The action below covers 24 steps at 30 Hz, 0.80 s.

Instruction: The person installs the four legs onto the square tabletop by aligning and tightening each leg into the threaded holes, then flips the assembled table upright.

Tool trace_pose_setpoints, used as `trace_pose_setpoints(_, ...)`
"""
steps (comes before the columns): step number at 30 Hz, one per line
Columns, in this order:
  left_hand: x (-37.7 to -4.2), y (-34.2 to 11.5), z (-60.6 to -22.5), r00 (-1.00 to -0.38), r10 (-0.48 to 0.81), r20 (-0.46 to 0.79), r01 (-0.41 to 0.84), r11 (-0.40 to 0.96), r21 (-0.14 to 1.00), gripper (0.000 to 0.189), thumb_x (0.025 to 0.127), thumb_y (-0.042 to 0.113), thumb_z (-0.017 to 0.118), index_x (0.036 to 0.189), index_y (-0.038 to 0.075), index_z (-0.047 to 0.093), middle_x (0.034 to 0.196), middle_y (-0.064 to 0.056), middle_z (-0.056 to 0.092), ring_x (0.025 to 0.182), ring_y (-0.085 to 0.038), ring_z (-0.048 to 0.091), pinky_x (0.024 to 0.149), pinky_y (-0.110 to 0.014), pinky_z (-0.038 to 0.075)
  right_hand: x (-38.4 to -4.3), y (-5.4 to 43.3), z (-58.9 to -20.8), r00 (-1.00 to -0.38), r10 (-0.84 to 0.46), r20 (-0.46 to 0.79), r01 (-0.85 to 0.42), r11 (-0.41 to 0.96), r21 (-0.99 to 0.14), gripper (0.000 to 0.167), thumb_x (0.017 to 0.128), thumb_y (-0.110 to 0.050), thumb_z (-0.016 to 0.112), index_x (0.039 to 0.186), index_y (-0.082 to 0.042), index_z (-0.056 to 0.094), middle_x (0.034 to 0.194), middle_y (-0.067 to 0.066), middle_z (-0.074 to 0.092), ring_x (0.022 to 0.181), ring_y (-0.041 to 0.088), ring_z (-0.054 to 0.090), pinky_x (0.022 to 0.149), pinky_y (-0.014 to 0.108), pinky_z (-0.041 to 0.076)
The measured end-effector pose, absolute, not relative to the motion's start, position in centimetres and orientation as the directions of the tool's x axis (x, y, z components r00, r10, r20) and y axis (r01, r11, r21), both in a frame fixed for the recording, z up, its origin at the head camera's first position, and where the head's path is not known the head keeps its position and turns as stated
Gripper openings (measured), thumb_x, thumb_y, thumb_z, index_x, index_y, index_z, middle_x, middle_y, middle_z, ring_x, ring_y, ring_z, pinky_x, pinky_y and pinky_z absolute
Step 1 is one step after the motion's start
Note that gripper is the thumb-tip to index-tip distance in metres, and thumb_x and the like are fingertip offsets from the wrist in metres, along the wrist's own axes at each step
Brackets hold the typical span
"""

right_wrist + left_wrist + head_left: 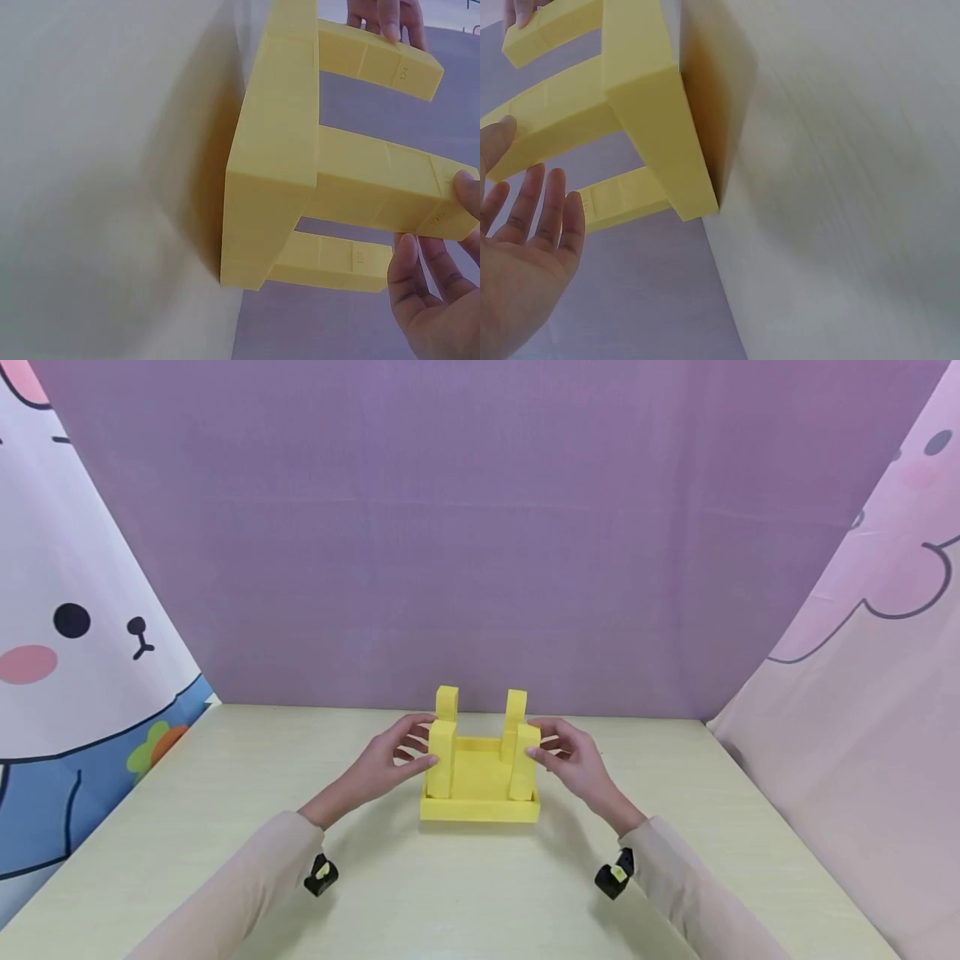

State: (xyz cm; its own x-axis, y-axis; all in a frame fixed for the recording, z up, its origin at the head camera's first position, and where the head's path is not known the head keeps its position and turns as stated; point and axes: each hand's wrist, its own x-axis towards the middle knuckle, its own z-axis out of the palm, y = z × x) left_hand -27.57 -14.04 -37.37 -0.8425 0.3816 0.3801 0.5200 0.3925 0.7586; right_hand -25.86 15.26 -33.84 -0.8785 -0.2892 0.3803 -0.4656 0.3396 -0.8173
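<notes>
An upturned yellow toy table [480, 811] points its several thick legs upward in the head view. Its top has a raised rim. My left hand [390, 755] pinches the near left leg [441, 764] between thumb and fingers. On the other side, my right hand [577, 760] grips the near right leg [522, 772] close to its upper end. Small embossed marks show on the legs in the right wrist view. Beneath the table piece, the left wrist view shows a shadowed orange underside [712, 105], at least partly off the tabletop.
The pale wooden tabletop [465, 893] lies under the hands. A purple cloth [465, 543] hangs behind its far edge. Cartoon-printed cloths stand at the left [82, 560] and right [885, 710]. Both wrists carry small black cameras [321, 875].
</notes>
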Motion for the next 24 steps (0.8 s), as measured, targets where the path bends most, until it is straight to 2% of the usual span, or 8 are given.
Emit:
trace_pose_setpoints(4, -27.9, -14.1, -38.0, -0.838, 0.378, 0.395, 0.525, 0.357, 0.773, 0.056, 0.083, 0.021, 0.067, 0.132, 0.015, 0.041, 0.113, -0.013, 0.058, 0.098, -0.028, 0.060, 0.079, -0.034, 0.051, -26.2, 15.3, -33.6, -0.895, -0.279, 0.347, -0.430, 0.334, -0.839, 0.037, 0.084, -0.006, 0.064, 0.120, 0.001, 0.055, 0.100, 0.020, 0.056, 0.084, 0.032, 0.059, 0.059, 0.025, 0.051)
trace_pose_setpoints(13, -27.8, -13.9, -38.7, -0.854, 0.360, 0.375, 0.497, 0.352, 0.793, 0.055, 0.085, 0.024, 0.065, 0.133, 0.012, 0.040, 0.113, -0.014, 0.059, 0.097, -0.026, 0.060, 0.078, -0.030, 0.051, -26.7, 15.1, -33.1, -0.916, -0.252, 0.313, -0.386, 0.332, -0.861, 0.036, 0.085, -0.008, 0.064, 0.119, -0.003, 0.057, 0.101, 0.020, 0.056, 0.086, 0.042, 0.058, 0.060, 0.031, 0.052)
trace_pose_setpoints(17, -27.9, -13.7, -38.9, -0.867, 0.347, 0.357, 0.473, 0.349, 0.809, 0.053, 0.086, 0.025, 0.063, 0.133, 0.013, 0.040, 0.113, -0.013, 0.060, 0.097, -0.024, 0.061, 0.080, -0.031, 0.051, -26.9, 15.0, -32.9, -0.921, -0.244, 0.305, -0.374, 0.332, -0.866, 0.036, 0.086, -0.009, 0.063, 0.121, -0.003, 0.056, 0.102, 0.020, 0.056, 0.085, 0.036, 0.059, 0.062, 0.034, 0.052)
trace_pose_setpoints(24, -28.2, -13.5, -38.9, -0.870, 0.345, 0.352, 0.461, 0.317, 0.829, 0.051, 0.087, 0.021, 0.062, 0.132, 0.010, 0.041, 0.112, -0.015, 0.059, 0.097, -0.026, 0.062, 0.081, -0.032, 0.052, -27.1, 14.9, -32.7, -0.929, -0.230, 0.289, -0.353, 0.320, -0.879, 0.037, 0.086, -0.009, 0.062, 0.122, -0.003, 0.055, 0.104, 0.018, 0.056, 0.083, 0.028, 0.058, 0.059, 0.025, 0.049)
